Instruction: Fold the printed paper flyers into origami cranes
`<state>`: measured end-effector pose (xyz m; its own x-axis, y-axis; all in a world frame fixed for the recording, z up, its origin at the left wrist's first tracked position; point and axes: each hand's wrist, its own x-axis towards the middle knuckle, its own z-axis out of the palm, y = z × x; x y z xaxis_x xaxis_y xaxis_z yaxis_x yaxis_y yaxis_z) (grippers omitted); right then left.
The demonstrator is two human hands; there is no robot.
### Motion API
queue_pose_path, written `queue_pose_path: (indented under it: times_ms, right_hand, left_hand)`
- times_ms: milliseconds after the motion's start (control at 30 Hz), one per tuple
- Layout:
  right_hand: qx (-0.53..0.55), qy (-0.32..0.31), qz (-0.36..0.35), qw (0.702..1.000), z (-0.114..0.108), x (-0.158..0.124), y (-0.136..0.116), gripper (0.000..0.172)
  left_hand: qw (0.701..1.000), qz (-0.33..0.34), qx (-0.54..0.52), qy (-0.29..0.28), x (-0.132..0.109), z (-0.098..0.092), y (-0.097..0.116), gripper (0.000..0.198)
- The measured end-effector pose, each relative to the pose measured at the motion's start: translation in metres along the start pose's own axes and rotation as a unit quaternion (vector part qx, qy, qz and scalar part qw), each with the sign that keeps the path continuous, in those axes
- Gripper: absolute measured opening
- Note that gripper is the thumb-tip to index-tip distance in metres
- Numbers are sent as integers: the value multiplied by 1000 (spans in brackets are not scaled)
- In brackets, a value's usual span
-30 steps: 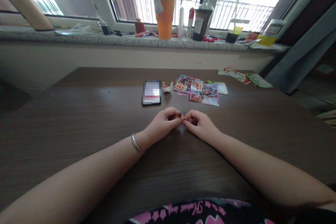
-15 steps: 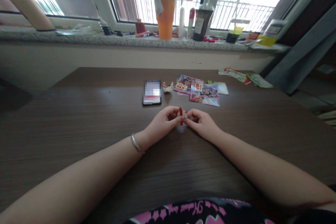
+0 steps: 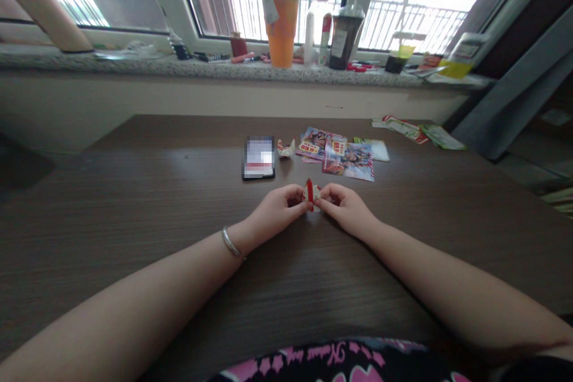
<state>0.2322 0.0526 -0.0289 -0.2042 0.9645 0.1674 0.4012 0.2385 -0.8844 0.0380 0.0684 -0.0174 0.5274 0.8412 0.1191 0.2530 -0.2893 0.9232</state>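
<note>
A small folded paper piece, white with a red stripe and a pointed top, is held just above the table between my two hands. My left hand pinches its left side with thumb and fingers. On the other side, my right hand grips the right edge the same way. The fingertips hide part of the paper. Beyond my hands sits a folded paper figure in white and red, beside a phone with a blurred screen. Printed flyers overlap to the right of them.
The brown table reaches to the wall. More paper strips lie at its far right corner. Along the window sill stand a tall orange drink cup, a dark drink cup, bottles and small items.
The folded paper has risen slightly and now shows more of its red stripe and pointed top. Both hands keep their pinch and have barely shifted.
</note>
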Motion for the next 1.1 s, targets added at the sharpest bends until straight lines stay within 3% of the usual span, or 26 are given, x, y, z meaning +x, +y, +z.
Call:
queue_pose_path:
  times_ms: [367, 567, 900, 1100]
  right_hand:
    - [76, -53, 17, 996, 2, -3, -8, 25]
    - [69, -56, 28, 996, 2, -4, -10, 26]
    - [-36, -58, -15, 998, 1, -5, -15, 16]
    - [62, -24, -22, 998, -4, -4, -12, 19]
  left_hand:
    - [1000, 2, -27, -1, 1, 0, -1, 15]
    - [995, 38, 96, 12, -2, 0, 10, 11]
    - [980, 64, 186, -7, -5, -3, 12, 14]
    - [977, 61, 202, -30, -7, -3, 14, 16]
